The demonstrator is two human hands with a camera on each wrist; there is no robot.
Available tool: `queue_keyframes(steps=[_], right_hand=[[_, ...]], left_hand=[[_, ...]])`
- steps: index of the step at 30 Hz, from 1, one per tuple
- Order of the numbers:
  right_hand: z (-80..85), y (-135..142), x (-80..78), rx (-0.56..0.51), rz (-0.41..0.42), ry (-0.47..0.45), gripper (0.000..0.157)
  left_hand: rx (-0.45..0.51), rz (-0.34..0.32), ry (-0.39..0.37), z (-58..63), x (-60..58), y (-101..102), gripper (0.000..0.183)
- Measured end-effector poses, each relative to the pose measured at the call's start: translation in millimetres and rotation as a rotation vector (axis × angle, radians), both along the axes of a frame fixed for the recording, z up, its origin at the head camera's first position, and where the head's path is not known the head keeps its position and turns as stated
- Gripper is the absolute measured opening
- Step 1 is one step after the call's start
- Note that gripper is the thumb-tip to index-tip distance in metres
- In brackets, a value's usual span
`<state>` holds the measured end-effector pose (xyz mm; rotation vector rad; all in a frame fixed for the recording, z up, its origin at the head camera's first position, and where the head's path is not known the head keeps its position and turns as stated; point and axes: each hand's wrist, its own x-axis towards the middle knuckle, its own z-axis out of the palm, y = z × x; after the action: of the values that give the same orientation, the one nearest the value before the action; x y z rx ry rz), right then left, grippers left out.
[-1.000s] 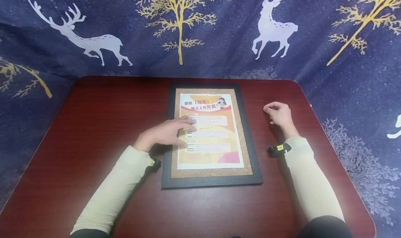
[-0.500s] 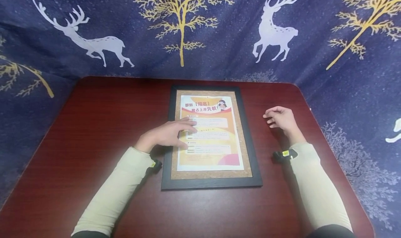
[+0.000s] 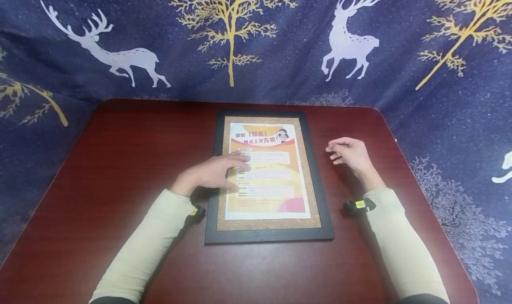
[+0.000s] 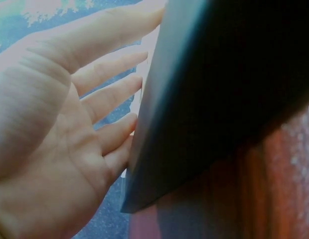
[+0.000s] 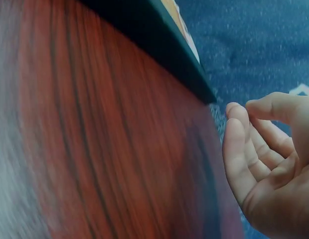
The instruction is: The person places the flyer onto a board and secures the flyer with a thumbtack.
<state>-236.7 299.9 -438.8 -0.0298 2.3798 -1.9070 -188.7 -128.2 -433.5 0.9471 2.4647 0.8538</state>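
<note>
A cork board (image 3: 222,223) in a dark frame lies on the table with a printed poster (image 3: 272,208) on it, yellow and orange with Chinese text. A tiny mark, like a pin, shows at the poster's top middle. My left hand (image 3: 212,170) spreads over the left side of the board, fingertips at the poster. In the left wrist view its fingers (image 4: 112,94) reach past the frame edge (image 4: 159,99). Right of the board, my right hand (image 3: 352,155) brings thumb and fingertips together. The right wrist view shows these fingers (image 5: 236,154) curled, with nothing visible between the tips.
The dark red wooden table (image 3: 140,139) extends around the board. Behind it hangs a blue cloth (image 3: 280,50) printed with white deer and golden trees. A black wrist device (image 3: 356,206) with a yellow label sits on the right forearm, with another (image 3: 196,213) on the left.
My right hand first shifts slightly right with its lower fingers showing more, then moves left toward the board. My left hand stays in place over the poster.
</note>
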Motion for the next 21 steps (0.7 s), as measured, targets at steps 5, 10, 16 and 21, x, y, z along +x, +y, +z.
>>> queue_keyframes(steps=[5, 10, 16, 21], right_hand=[[5.7, -12.5, 4.2, -0.041, 0.017, 0.023, 0.038], [14.6, -27.0, 11.2, -0.035, 0.047, 0.055, 0.037], [20.4, -39.4, 12.7, -0.017, 0.085, 0.093, 0.035], [22.6, -47.2, 12.5, 0.007, 0.099, 0.086, 0.034]], left_hand=[[0.01, -0.011, 0.007, -0.8, -1.1, 0.0, 0.064], [0.022, -0.012, -0.004, -0.3, 0.8, -1.0, 0.065], [0.022, -0.01, 0.002, -0.1, 1.1, -1.1, 0.065], [0.022, -0.013, 0.002, -1.9, 0.4, -0.7, 0.065]])
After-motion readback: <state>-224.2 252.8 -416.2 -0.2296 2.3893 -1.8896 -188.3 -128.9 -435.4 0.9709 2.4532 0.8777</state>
